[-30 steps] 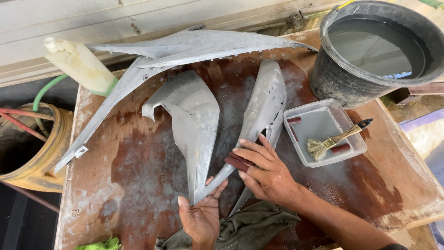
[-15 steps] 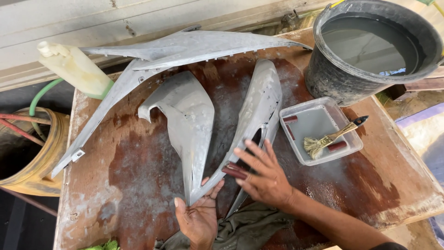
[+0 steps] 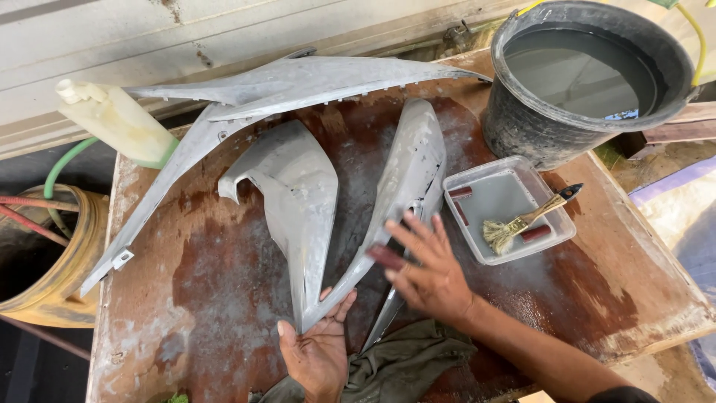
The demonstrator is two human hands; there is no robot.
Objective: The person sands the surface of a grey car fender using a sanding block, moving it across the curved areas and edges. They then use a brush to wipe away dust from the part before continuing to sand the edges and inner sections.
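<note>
A wet brown table (image 3: 224, 298) holds a black bucket (image 3: 522, 134) of grey water and a clear tray (image 3: 477, 194) containing a brush (image 3: 522, 222). The right hand (image 3: 429, 272) presses splayed fingers on a grey panel (image 3: 410, 179); the left hand (image 3: 317, 351), palm up and fingers loosely spread, cups its tip.

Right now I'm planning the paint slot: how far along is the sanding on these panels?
All grey panels look dull and scuffed. In hand: the right hand presses a dark block on the narrow panel while the left hand supports its tip. What's left can't be judged from here.
</note>
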